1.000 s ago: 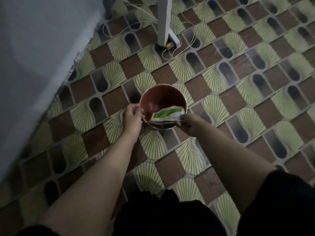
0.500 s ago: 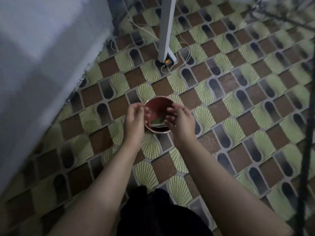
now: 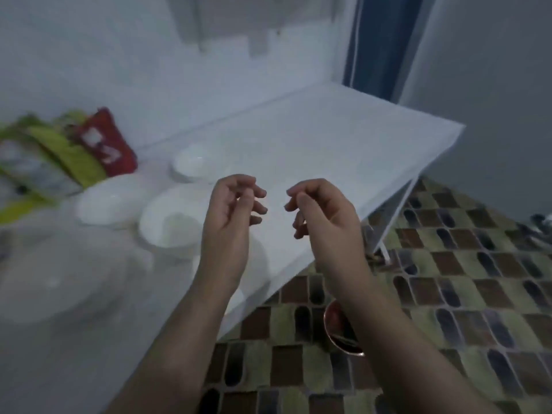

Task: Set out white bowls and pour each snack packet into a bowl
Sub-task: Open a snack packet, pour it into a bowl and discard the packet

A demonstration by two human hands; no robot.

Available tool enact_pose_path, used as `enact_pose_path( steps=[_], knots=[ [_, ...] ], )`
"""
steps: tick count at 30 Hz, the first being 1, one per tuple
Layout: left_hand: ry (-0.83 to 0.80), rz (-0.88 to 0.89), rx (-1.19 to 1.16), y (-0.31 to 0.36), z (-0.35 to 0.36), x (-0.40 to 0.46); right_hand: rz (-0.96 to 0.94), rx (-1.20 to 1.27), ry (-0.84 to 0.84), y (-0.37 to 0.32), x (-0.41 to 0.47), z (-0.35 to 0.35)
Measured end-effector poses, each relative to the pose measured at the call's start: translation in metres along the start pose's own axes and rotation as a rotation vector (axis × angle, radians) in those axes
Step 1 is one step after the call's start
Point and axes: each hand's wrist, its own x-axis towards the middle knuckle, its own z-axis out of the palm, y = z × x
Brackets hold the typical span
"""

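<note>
- Two bare hands are raised over the white bench (image 3: 343, 138), side by side with a gap between them.
- The left hand (image 3: 231, 210) has its fingers (image 3: 257, 191) loosely curled and parted, holding nothing.
- The right hand (image 3: 325, 210) likewise has its fingers (image 3: 294, 192) half curled and apart, with nothing in them.
- Three round white bowls can be counted clearly on the bench: one small bowl (image 3: 192, 162) farthest back, one wide bowl (image 3: 107, 201) to the left, and one deeper bowl (image 3: 167, 219) just left of the left wrist. More pale round shapes lie nearer the camera, too blurred to count.
- Snack packets stand at the far left of the bench, behind the bowls: one red packet (image 3: 106, 141) and a yellow-green packet (image 3: 68, 156) beside it; further green blur at the frame edge cannot be counted.
- One red-lined metal bowl (image 3: 339, 327) sits on the patterned brown and green tiled floor (image 3: 448, 294), partly hidden behind the right forearm.
</note>
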Motion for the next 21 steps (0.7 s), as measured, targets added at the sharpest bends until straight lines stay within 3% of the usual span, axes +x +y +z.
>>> enact_pose_path(
  steps=[9,15,21],
  knots=[
    [0.489,0.107,0.103,0.039,-0.209,0.014,-0.108,0.120,-0.352,-0.028,-0.003,0.214],
    [0.651,0.140,0.161,0.023,-0.326,0.019,-0.190,0.113,-0.453,-0.010,-0.013,0.339],
    [0.729,0.081,0.278,-0.018,-0.418,0.055,-0.326,-0.018,-0.434,0.012,0.003,0.434]
  ],
)
